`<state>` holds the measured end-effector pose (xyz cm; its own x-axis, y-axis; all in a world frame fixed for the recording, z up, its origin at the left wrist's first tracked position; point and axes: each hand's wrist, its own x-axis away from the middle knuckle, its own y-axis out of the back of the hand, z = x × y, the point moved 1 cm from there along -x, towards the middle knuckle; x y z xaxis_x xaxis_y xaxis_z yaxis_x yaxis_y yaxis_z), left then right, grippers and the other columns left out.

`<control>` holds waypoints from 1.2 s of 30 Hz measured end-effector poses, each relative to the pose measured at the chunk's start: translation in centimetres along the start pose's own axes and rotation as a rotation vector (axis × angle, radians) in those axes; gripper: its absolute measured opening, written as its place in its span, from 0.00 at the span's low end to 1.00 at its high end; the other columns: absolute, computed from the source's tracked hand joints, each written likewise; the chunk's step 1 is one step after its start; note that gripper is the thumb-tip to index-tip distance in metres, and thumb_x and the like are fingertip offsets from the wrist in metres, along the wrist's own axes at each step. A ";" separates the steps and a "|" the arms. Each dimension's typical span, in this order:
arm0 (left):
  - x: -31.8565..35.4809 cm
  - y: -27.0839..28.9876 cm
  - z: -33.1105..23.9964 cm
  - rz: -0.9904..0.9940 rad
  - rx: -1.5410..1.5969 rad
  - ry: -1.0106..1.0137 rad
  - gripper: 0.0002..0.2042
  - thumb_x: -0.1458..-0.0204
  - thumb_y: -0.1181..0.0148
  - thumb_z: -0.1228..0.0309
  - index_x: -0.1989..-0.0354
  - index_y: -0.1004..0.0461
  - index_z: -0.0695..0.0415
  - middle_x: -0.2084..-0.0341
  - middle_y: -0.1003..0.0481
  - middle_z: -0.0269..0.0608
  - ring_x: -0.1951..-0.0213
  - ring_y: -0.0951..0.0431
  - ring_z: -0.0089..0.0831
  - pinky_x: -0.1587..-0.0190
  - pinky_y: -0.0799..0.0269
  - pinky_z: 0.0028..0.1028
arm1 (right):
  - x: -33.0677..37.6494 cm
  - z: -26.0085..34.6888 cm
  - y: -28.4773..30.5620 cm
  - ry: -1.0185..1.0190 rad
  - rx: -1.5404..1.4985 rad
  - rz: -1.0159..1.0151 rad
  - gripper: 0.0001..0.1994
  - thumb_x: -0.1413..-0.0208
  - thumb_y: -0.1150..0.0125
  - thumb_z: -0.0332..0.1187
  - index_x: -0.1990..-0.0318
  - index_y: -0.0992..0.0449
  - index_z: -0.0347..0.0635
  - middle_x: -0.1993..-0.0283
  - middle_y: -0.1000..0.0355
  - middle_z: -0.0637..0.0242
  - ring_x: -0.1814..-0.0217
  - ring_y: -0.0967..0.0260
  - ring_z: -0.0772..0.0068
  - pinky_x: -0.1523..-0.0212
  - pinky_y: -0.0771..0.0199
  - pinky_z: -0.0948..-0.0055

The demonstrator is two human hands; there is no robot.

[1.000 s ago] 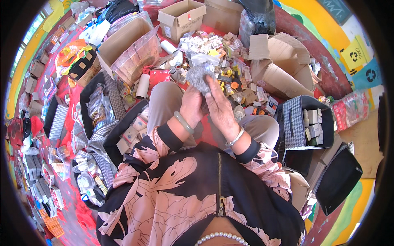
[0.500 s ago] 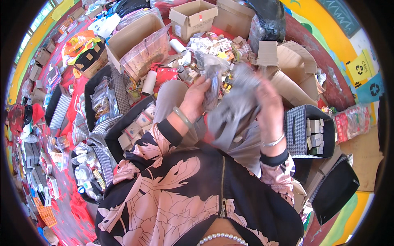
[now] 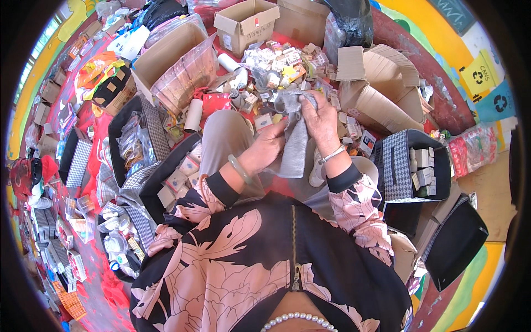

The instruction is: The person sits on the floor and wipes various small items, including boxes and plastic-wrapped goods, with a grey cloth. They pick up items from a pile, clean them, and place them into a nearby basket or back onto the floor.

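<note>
A red floor covering [image 3: 102,130] spreads under everything, crowded with cartons and bins around a seated person in a black jacket with pink flowers. At the far left an open cardboard box [image 3: 168,55] holds clear-wrapped bundles, and a smaller cardboard box [image 3: 246,25] stands behind it near a dark plastic bag [image 3: 348,22]. To the right, flattened cardboard [image 3: 381,88] lies tipped on its side, and beside the person's right arm a black houndstooth bin [image 3: 401,166] carries small white boxes. A matching bin [image 3: 135,141] on the left is packed with clear packets. Ahead of the knees lies a heap of small packaged items [image 3: 282,66]. Over the lap hangs a grey plastic bag [image 3: 296,144], held up between both hands: the right hand [image 3: 321,119] is closed around its top edge, and the left hand [image 3: 268,146], a pale bangle on its wrist, pinches its left side lower down.
</note>
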<state>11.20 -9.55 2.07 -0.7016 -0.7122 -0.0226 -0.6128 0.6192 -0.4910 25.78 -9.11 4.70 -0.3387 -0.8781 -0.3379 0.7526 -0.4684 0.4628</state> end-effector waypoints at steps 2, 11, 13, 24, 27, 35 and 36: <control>-0.1 0.4 -0.1 0.065 -0.101 -0.009 0.15 0.45 0.58 0.81 0.49 0.36 0.62 0.60 0.30 0.33 0.59 0.30 0.17 0.56 0.34 0.19 | -0.5 -1.0 0.7 0.001 -0.069 -0.069 0.12 0.49 0.44 0.39 0.65 0.27 0.40 0.77 0.29 0.58 0.72 0.29 0.69 0.69 0.31 0.72; 1.6 1.3 -1.9 0.218 0.238 0.013 0.24 0.45 0.57 0.76 0.40 0.51 0.65 0.47 0.39 0.49 0.47 0.34 0.46 0.56 0.31 0.23 | -2.9 -4.6 8.4 -0.389 -1.254 -0.134 0.25 0.39 0.77 0.43 0.43 0.44 0.36 0.41 0.43 0.52 0.39 0.45 0.53 0.38 0.48 0.55; 1.6 1.7 -2.1 0.263 0.295 0.077 0.24 0.45 0.57 0.76 0.40 0.51 0.65 0.47 0.39 0.51 0.48 0.33 0.46 0.59 0.30 0.24 | -2.3 -2.5 8.9 -0.424 -1.370 -0.078 0.26 0.39 0.75 0.47 0.43 0.43 0.39 0.41 0.42 0.53 0.40 0.45 0.51 0.40 0.46 0.53; 1.4 2.3 -2.2 0.273 -0.085 0.192 0.16 0.44 0.56 0.75 0.48 0.39 0.67 0.59 0.28 0.46 0.59 0.27 0.27 0.61 0.33 0.18 | 1.9 0.2 3.9 -0.542 -1.211 0.444 0.18 0.46 0.47 0.36 0.51 0.33 0.34 0.55 0.29 0.63 0.53 0.32 0.70 0.52 0.33 0.72; 1.7 2.9 -2.0 0.258 -0.115 0.173 0.14 0.44 0.55 0.74 0.50 0.37 0.67 0.61 0.27 0.45 0.62 0.27 0.22 0.62 0.33 0.18 | 2.0 0.0 3.9 -0.538 -1.115 0.450 0.19 0.53 0.40 0.25 0.52 0.32 0.35 0.57 0.29 0.64 0.55 0.32 0.73 0.52 0.34 0.75; 1.5 2.2 -1.8 0.312 -0.105 0.217 0.17 0.43 0.57 0.74 0.46 0.42 0.67 0.57 0.30 0.47 0.57 0.27 0.32 0.62 0.32 0.19 | 2.7 0.9 2.6 -0.195 -0.750 0.310 0.14 0.55 0.44 0.17 0.57 0.29 0.36 0.66 0.28 0.71 0.66 0.32 0.83 0.63 0.31 0.81; 1.6 1.9 -1.9 0.304 0.009 0.236 0.18 0.43 0.57 0.74 0.45 0.43 0.67 0.56 0.30 0.48 0.55 0.27 0.35 0.62 0.31 0.20 | 2.7 0.9 2.5 -0.176 -0.661 0.247 0.15 0.55 0.44 0.17 0.57 0.30 0.36 0.66 0.28 0.70 0.66 0.32 0.83 0.63 0.31 0.81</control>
<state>8.23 -8.90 2.75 -0.9157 -0.4005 0.0321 -0.3616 0.7868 -0.5002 26.25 -12.80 5.71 -0.1585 -0.9795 -0.1244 0.9840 -0.1463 -0.1020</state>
